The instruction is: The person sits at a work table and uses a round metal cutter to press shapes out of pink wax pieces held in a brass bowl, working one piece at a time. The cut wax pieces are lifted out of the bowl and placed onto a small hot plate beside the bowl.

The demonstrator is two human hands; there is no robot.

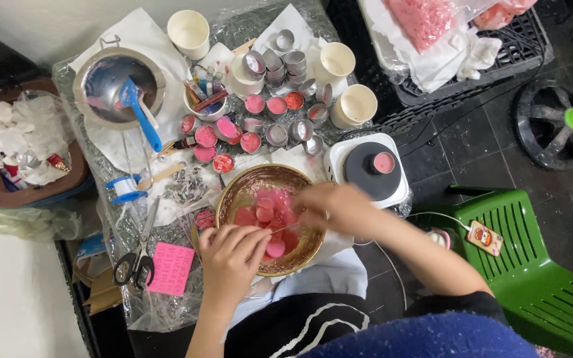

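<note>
A gold-coloured bowl point(237, 195) holds several round pink wax discs point(260, 213) and sits in front of me on the foil-covered table point(124, 225). My left hand point(230, 255) is at the bowl's near rim, fingers curled on a pink wax disc that is mostly hidden under them. My right hand point(336, 209) reaches in from the right and pinches a thin metal pick point(285, 227) whose tip points at my left fingers. The two hands are almost touching over the bowl.
Behind the bowl stand several small tins of pink wax point(233, 132), white cups point(189, 31) and a metal pot with a blue spatula point(137, 109). A white hot plate point(373, 166) sits to the right, with scissors point(134, 265) and a pink mould point(170, 268) to the left. A green chair point(532, 265) is on the right.
</note>
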